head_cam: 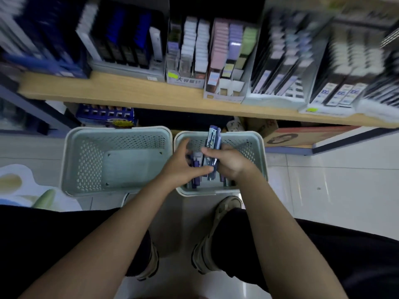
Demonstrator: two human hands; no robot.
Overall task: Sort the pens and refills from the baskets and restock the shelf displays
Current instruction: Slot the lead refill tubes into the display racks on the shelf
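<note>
Two pale green perforated baskets sit side by side on the tiled floor (pixel 323 180) below the front edge of the wooden shelf (pixel 133 91). Over the right basket (pixel 257 147), the right hand (pixel 228 161) grips a bundle of blue pen packs (pixel 213 139) standing upright, while the left hand (pixel 183 167) pinches the bundle's lower end. More purple packs (pixel 196 180) lie in that basket; the left basket (pixel 71 160) beside it holds nothing visible.

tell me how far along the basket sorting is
Done, it seems: the left basket shows only its bare bottom. In hand: the right hand grips a bundle of blue packs over the right basket, the left hand reaching in beside it. Left: more purple packs lie in that basket, and none of these has reached the shelf displays.
</note>
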